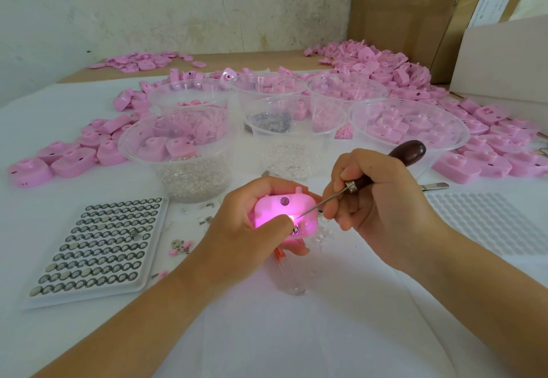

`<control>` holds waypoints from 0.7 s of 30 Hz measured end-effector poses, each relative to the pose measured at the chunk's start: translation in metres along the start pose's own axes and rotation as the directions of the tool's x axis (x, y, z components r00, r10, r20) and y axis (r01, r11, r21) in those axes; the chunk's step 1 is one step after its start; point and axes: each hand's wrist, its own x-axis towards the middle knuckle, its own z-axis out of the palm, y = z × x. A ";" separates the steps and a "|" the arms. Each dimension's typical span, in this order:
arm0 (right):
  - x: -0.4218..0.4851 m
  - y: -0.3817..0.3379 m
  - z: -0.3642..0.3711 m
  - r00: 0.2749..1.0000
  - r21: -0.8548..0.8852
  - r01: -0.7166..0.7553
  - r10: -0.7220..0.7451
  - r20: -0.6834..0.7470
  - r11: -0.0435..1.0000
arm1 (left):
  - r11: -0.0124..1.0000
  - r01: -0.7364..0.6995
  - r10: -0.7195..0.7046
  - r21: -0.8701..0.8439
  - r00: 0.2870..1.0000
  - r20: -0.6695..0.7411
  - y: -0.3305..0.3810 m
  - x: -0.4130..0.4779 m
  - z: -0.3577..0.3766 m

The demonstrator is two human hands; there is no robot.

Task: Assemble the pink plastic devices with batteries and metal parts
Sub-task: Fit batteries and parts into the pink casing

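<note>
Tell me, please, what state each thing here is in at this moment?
Pink device: held, glowing inside.
Left hand: gripping the device.
Right hand: gripping the awl.
Awl: tip at the device's lit spot.
Battery tray: nearly full.
Empty tray: no batteries.

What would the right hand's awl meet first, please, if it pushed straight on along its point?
The right hand aims the awl down-left into the lit pink device. Its tip would probably meet the glowing spot first, then the left thumb beside it; depth is unclear.
</note>
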 end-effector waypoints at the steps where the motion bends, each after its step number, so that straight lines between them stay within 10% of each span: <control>1: 0.000 0.001 0.000 1.000 0.005 -0.020 0.020 0.004 1.000 | 1.000 0.005 -0.005 0.011 1.000 -0.002 0.000 0.000 0.000; 10: 0.002 -0.011 -0.005 0.966 0.097 0.252 -0.244 -0.087 0.963 | 0.983 0.118 -0.112 -0.141 0.992 0.051 -0.002 0.002 -0.004; 16: 0.005 -0.004 -0.007 0.872 -0.430 0.480 -0.471 0.135 0.765 | 0.957 0.112 -0.096 -0.268 0.993 0.070 -0.004 0.004 -0.004; 21: 0.009 0.000 -0.015 0.822 -0.488 0.569 -0.458 0.339 0.662 | 0.974 0.127 -0.121 -0.188 0.992 0.041 -0.001 0.005 -0.006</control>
